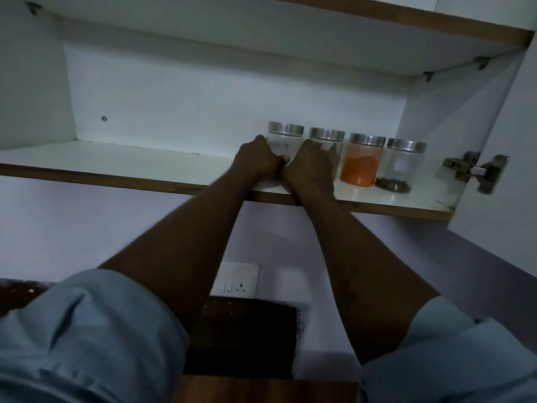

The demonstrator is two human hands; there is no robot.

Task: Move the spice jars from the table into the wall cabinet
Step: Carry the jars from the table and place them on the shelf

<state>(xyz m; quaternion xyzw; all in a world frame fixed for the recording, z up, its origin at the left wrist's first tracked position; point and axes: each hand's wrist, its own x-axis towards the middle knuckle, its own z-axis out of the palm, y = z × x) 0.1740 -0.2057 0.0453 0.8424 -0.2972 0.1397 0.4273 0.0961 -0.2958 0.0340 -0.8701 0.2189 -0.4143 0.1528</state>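
Several clear spice jars with silver lids stand in a row on the wall cabinet's lower shelf (122, 161), toward its right end. My left hand (257, 161) is wrapped around the leftmost jar (283, 141), which looks pale inside. My right hand (311, 167) grips the second jar (327, 141) beside it. To their right stand a jar of orange powder (361, 164) and a jar with dark bits at its bottom (399, 167), both untouched. The lower parts of the two held jars are hidden by my hands.
The cabinet door (499, 158) hangs open on the right, with a metal hinge (476, 171) at shelf height. An upper shelf (377, 16) spans the top. Below, a wall switch and socket plate (236, 282) sits above a dark wooden table (244, 344).
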